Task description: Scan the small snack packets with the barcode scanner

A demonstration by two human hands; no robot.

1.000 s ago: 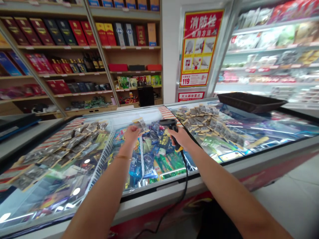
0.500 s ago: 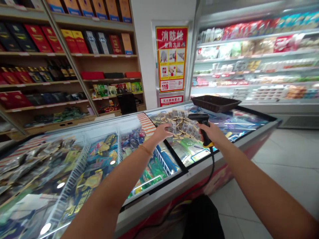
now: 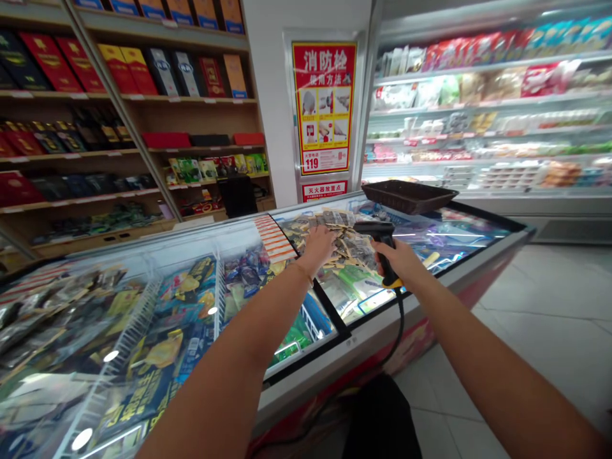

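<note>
My right hand [image 3: 398, 260] is wrapped round the handle of a black and yellow barcode scanner [image 3: 375, 228], whose head points left over a heap of small flat packets [image 3: 354, 247]. A cable runs down from the handle. My left hand [image 3: 319, 245] reaches to the left side of the heap, fingers stretched out over the packets; whether it touches them I cannot tell. The packets look clear with brown edges and lie loose on the glass top of a chest freezer [image 3: 354, 341].
A dark plastic tray [image 3: 411, 196] rests on the freezer's far right. More packets [image 3: 67, 299] lie at the left, above wire baskets of frozen bags. Behind stand shelves of boxes [image 3: 205, 80], a red fire-hydrant poster [image 3: 325, 108] and an open refrigerated display [image 3: 492, 137].
My left hand has moved forward onto the left part of the packet heap, its fingers stretching out. The scanner stays in my right hand; the view has shifted slightly.
</note>
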